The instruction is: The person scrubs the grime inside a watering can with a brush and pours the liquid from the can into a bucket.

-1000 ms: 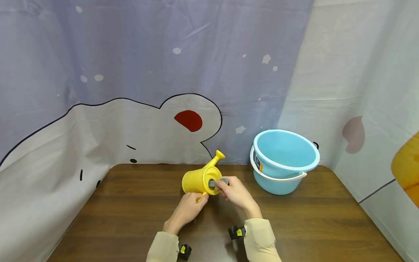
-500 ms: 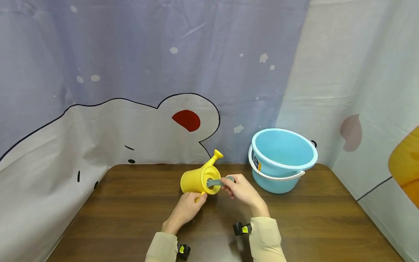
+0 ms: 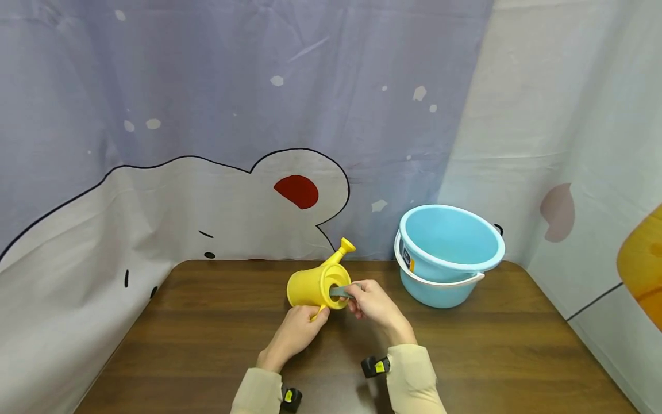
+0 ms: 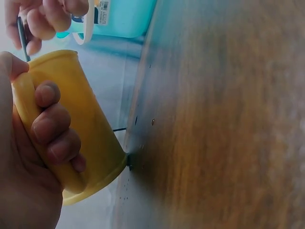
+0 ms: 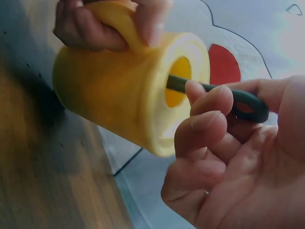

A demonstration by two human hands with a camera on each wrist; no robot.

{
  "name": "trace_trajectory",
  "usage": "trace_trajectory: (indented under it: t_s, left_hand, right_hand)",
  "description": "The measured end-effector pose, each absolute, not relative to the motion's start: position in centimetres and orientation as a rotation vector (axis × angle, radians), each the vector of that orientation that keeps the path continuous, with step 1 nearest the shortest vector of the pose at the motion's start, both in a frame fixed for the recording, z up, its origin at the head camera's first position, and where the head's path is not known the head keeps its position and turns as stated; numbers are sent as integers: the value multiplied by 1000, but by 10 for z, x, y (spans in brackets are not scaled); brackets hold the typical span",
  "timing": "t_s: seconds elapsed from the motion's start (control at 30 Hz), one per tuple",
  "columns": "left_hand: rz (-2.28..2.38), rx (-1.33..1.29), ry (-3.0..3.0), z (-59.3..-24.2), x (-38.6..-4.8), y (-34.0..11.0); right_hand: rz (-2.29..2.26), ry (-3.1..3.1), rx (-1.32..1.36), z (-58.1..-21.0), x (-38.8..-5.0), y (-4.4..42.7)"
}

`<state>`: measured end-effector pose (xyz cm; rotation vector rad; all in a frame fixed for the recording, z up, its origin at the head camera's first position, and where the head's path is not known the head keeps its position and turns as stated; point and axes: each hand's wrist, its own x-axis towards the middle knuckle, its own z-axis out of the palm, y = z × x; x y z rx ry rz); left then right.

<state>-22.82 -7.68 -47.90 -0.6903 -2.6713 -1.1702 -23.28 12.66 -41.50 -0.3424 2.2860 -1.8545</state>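
Note:
My left hand [image 3: 300,330] grips the handle of a yellow watering can [image 3: 305,286], fingers curled round it in the left wrist view. The can is tilted over the table, its round opening turned right and its spout pointing up and back. With thumb and fingers, my right hand [image 3: 376,305] pinches a slim grey handle with a looped end [image 5: 250,107]. The handle's far end goes through the can's opening [image 5: 178,90], so whatever is on that end is hidden inside.
Two light-blue buckets [image 3: 439,294], apparently nested, stand on the brown wooden table [image 3: 207,351] to the right, a white bail handle in front. A patterned curtain [image 3: 207,86] hangs behind the table. Small drops or specks [image 4: 153,122] lie on the tabletop by the can.
My right hand drew the grey handle partly out toward the right, then moved back left, pushing it deeper into the can. My left hand and the watering can stay nearly in place.

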Motion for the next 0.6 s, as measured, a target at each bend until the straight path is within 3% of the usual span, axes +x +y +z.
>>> trace_trajectory:
  t_s: [0.6]
  left_hand:
    - [-1221, -686, -2685, -480, -229, -77]
  right_hand:
    - [-1857, 2257, -479, -415, -232, 122]
